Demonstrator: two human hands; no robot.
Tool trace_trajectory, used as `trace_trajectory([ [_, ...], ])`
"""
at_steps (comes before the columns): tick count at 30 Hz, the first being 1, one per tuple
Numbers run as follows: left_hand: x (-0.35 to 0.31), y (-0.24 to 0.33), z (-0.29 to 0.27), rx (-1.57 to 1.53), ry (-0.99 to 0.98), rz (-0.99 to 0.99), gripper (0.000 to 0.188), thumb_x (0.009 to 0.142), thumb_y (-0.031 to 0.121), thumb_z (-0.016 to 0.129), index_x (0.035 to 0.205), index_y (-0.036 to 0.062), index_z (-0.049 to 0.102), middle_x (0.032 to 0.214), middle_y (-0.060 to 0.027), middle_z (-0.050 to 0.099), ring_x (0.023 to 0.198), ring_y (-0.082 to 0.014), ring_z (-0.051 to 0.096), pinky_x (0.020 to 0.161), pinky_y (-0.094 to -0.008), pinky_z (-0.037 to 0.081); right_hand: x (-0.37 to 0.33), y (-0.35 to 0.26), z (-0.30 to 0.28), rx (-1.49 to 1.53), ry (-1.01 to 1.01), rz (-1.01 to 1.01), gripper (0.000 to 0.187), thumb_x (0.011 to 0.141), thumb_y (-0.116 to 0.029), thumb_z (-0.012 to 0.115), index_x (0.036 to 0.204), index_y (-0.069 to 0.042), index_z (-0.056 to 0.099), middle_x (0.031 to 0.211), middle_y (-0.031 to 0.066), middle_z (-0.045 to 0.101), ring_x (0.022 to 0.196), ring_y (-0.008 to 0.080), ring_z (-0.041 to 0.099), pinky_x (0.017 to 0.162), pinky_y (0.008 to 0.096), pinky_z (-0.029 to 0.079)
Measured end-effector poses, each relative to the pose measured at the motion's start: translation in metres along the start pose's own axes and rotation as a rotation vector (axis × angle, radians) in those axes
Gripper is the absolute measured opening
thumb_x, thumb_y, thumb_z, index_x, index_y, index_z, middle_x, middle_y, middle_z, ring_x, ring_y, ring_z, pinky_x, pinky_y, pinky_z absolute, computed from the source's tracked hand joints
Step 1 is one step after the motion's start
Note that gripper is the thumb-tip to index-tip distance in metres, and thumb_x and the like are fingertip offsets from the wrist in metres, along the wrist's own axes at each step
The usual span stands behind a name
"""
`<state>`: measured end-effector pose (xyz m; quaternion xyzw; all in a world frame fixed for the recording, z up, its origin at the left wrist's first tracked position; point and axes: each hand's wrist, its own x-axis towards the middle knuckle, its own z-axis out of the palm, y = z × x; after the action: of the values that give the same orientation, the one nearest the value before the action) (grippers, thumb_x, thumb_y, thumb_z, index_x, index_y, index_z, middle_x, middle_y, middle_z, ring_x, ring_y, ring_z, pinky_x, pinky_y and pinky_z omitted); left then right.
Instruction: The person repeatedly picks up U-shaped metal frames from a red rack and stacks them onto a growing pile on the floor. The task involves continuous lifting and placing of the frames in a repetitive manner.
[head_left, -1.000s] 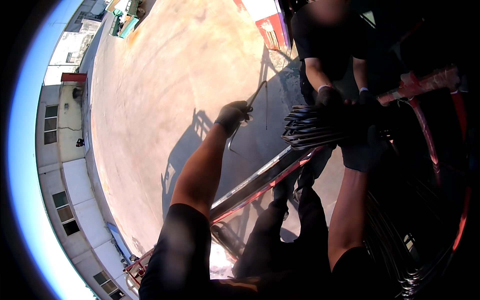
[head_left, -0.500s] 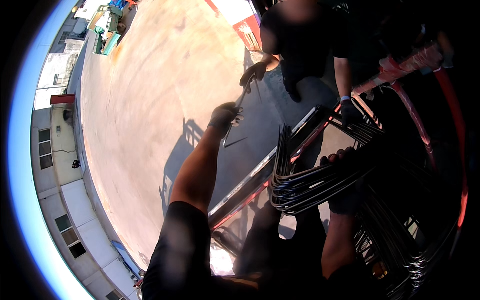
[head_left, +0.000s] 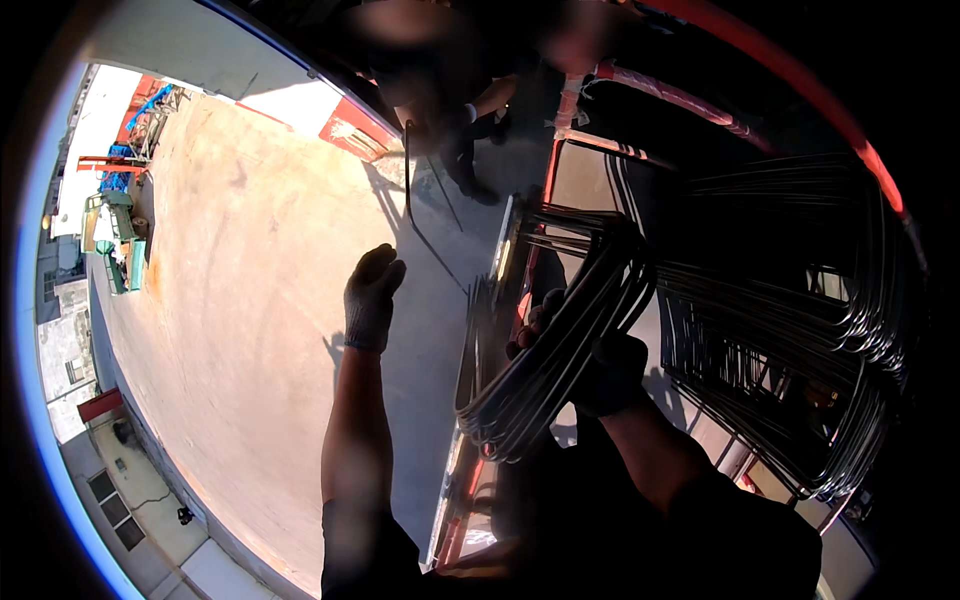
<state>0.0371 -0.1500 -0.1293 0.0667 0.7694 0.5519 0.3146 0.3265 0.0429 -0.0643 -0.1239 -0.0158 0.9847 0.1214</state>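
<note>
My right hand (head_left: 612, 378), in a dark glove, grips a bundle of bent black steel bars, rectangular rebar stirrups (head_left: 540, 385), with fingers showing on the bundle's far side. The bundle hangs tilted in front of me, over a long rail (head_left: 455, 490). My left hand (head_left: 374, 300), gloved in grey and black, is raised over the concrete to the left of the bundle. Its fingers are loosely bent and hold nothing. Beyond it, a co-worker (head_left: 430, 60) stands facing me near a thin bent rod (head_left: 408, 185). The co-worker's grip on the rod is hard to make out.
To my right, thick stacks of black stirrups (head_left: 780, 290) hang in shadow. A curved red pipe (head_left: 800, 80) and a wrapped red bar (head_left: 680, 98) frame them. A red and white panel (head_left: 355, 128) stands behind the co-worker. Green equipment (head_left: 115, 240) sits far left on the sunlit concrete.
My left hand has let go of the thin rod and drawn back from it. The rod is now nearer the co-worker. My view has turned right, and the bundle in my right hand tilts more steeply.
</note>
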Motion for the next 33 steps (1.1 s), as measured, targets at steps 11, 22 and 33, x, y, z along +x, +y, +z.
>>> trace_trajectory([
  [11,-0.275,0.102,0.063,-0.783,-0.765,-0.191,0.065,0.107,0.057,0.059,0.153,0.0106,0.057,0.141,-0.0161,0.069,0.120,-0.0304,0.071,0.099,-0.0428,0.061,-0.151,0.028,0.155,-0.240,0.073,0.009,0.031,0.089,-0.008,0.077,0.119,-0.002,0.070,0.105,0.0095,0.074,0.096,0.0227,0.074,0.093,0.0375,0.060],
  [22,-0.395,0.126,0.077,-0.413,-0.803,-0.284,0.109,0.100,0.082,0.041,0.166,-0.0015,0.023,0.162,-0.0320,0.041,0.122,-0.0607,0.059,0.101,-0.0814,0.041,-0.301,-0.007,0.220,-1.629,0.070,-0.243,0.054,0.075,-0.041,0.086,0.111,-0.002,0.078,0.104,0.0167,0.078,0.098,0.0272,0.075,0.089,0.0395,0.059],
  [33,-0.536,0.136,0.253,-0.813,-1.283,-0.456,0.057,0.100,0.032,0.063,0.146,-0.0009,0.058,0.139,-0.0219,0.066,0.125,-0.0434,0.064,0.109,-0.0621,0.049,-0.453,-0.068,0.151,-1.476,0.254,-0.423,0.058,0.102,-0.050,0.067,0.139,-0.004,0.067,0.119,0.0169,0.076,0.114,0.0270,0.071,0.099,0.0392,0.056],
])
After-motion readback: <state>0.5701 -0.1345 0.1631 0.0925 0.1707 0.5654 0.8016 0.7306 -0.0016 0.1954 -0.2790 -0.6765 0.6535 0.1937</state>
